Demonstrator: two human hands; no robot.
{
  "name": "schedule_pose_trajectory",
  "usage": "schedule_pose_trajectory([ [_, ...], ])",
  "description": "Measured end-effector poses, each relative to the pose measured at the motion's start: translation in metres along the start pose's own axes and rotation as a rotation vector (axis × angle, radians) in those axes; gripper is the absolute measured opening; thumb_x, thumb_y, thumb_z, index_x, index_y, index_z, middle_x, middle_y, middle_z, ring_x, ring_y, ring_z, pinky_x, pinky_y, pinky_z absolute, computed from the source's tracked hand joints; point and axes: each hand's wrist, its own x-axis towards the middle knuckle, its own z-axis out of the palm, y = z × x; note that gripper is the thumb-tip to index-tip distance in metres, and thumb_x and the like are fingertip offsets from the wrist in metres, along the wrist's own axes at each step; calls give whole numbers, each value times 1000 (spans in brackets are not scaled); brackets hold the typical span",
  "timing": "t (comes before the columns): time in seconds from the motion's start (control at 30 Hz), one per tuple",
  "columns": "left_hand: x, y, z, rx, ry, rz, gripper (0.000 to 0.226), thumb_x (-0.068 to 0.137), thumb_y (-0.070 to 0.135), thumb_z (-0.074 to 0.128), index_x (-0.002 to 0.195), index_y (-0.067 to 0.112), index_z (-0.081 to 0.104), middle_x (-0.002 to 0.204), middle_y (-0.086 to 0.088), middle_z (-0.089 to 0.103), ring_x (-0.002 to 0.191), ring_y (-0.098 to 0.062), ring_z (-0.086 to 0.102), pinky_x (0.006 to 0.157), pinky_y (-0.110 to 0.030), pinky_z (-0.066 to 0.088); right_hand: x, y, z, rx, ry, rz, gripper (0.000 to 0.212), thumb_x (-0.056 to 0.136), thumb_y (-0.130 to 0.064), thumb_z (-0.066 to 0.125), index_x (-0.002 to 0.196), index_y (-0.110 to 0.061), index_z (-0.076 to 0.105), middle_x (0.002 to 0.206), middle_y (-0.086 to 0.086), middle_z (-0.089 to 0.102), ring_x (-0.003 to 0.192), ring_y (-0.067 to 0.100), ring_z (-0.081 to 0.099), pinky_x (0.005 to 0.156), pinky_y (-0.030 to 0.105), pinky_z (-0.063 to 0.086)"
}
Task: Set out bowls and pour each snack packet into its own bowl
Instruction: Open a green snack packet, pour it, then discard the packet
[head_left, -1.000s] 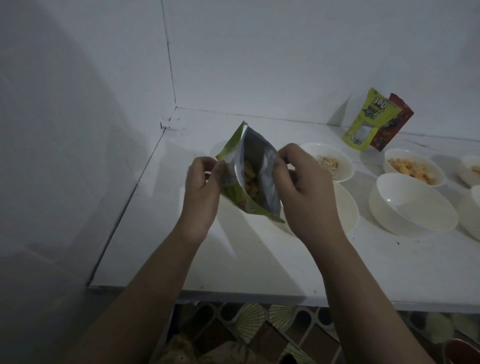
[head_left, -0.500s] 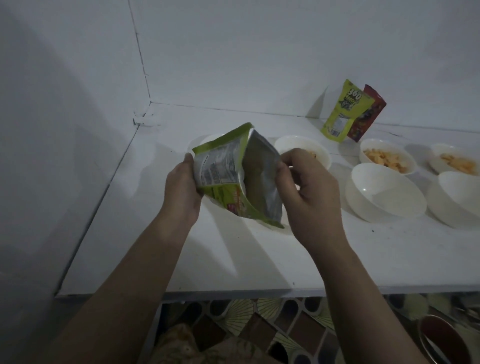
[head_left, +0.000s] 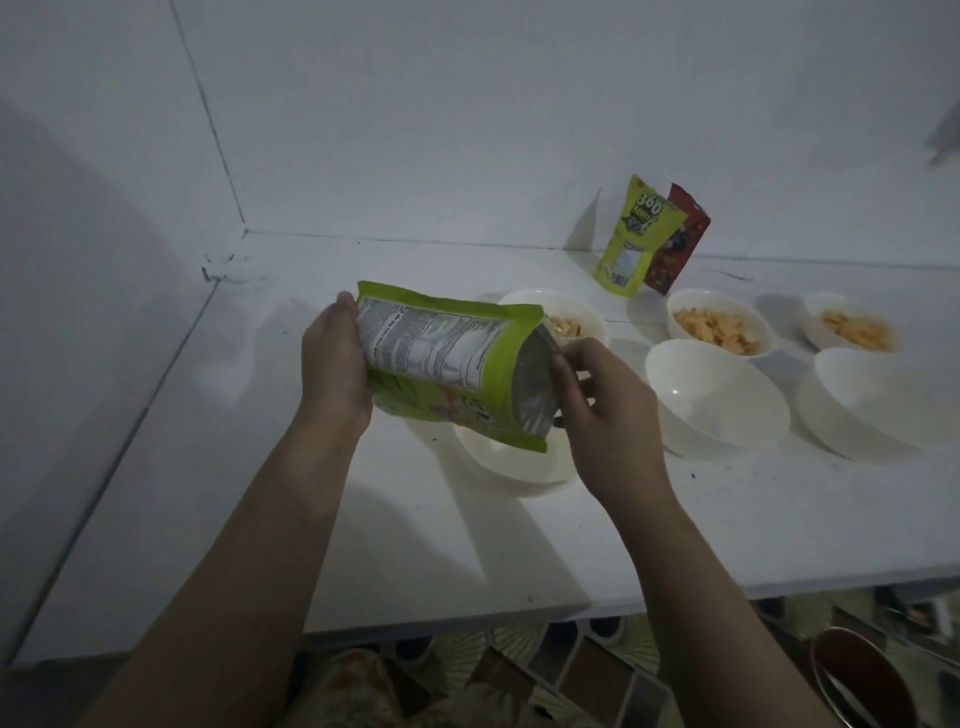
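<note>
I start with the white counter, set into a corner of white wall so nothing can roll off its back or left side. On it sit the bowls. Three along the back already hold snacks: one behind the packet, one with orange pieces, one at far right. In the nearer row two large bowls stand empty — the middle one and the right one — presumably waiting for the two unopened packets, a yellow-green one and a red one, propped against the back wall out of the way.

The bowl I'm working over sits directly beneath the green packet, which is held in the air above it, turned on its side with the silvery open mouth facing right and slightly down; that tilt is what should let the contents slide out. I see nothing falling yet, so I judge the pour is only starting.

My left hand wraps the packet's bottom end, its fingers behind the foil and out of sight, thumb on top — the lifting end. My right hand pinches the mouth's edge between thumb and curled fingers, keeping it spread open.
</note>
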Motion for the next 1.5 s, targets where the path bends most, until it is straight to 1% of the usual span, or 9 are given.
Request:
schedule_pose_trajectory([
  [0.17, 5, -3, -1, 139, 120, 164, 34, 99, 34, 42, 68, 20, 46, 72, 1, 53, 72, -17, 55, 68, -31, 43, 11, 4, -4, 114, -138, 83, 14, 101, -26, 46, 97, -27, 59, 89, -21, 64, 83, 2, 63, 74, 42, 57],
  [0.3, 4, -1, -1, 253, 208, 281, 37, 99, 39, 41, 66, 21, 37, 67, 5, 43, 66, -13, 42, 64, -29, 36, 20, -1, -9, 234, -139, 55, 25, 104, -33, 37, 102, -26, 60, 95, -16, 66, 94, 6, 63, 82, 44, 54],
  [0.37, 1, 2, 2, 301, 230, 342, 39, 100, 38, 40, 65, 22, 34, 66, 7, 38, 61, -8, 36, 60, -27, 34, 25, -4, -9, 277, -167, 16, 26, 104, -33, 37, 103, -24, 61, 95, -14, 66, 95, 7, 62, 83, 37, 54],
  [0.47, -5, 6, 7, 363, 245, 432, 39, 102, 34, 40, 65, 23, 32, 63, 8, 34, 55, 0, 32, 56, -21, 31, 32, -2, -9, 251, -190, -35, 21, 103, -28, 42, 96, -21, 61, 88, -11, 64, 86, 2, 58, 73, 15, 45],
  [0.63, -13, 12, 15, 426, 249, 579, 37, 104, 30, 37, 68, 24, 31, 64, 10, 35, 54, 3, 34, 54, -16, 30, 45, 10, -7, 151, -181, -85, 13, 99, -16, 51, 90, -23, 58, 88, -13, 59, 88, 1, 54, 68, 6, 40],
  [0.8, -15, 14, 21, 439, 235, 641, 35, 104, 31, 36, 69, 26, 32, 64, 10, 37, 56, 1, 35, 56, -23, 32, 50, 20, -6, 87, -162, -165, 12, 95, -10, 56, 89, -20, 58, 88, -7, 59, 83, 6, 56, 69, 15, 45],
  [1.1, -19, 14, 28, 490, 209, 717, 36, 104, 25, 37, 69, 26, 32, 62, 10, 36, 53, 3, 38, 52, -13, 30, 55, 27, -6, -19, -202, -177, 8, 93, -8, 58, 89, -15, 61, 86, -8, 56, 81, 11, 54, 72, 25, 47],
  [1.27, -19, 16, 30, 496, 194, 724, 35, 104, 27, 37, 69, 26, 32, 61, 9, 36, 53, 1, 37, 51, -15, 29, 58, 27, -7, -29, -180, -176, 12, 92, -7, 58, 87, -18, 59, 83, -12, 53, 80, 10, 52, 70, 21, 44],
  [1.5, -18, 15, 31, 506, 175, 725, 35, 104, 28, 37, 69, 27, 32, 61, 9, 36, 53, 0, 36, 51, -16, 30, 55, 30, -6, -20, -187, -147, 9, 92, -7, 59, 88, -15, 61, 86, -6, 59, 82, 11, 54, 70, 17, 43],
])
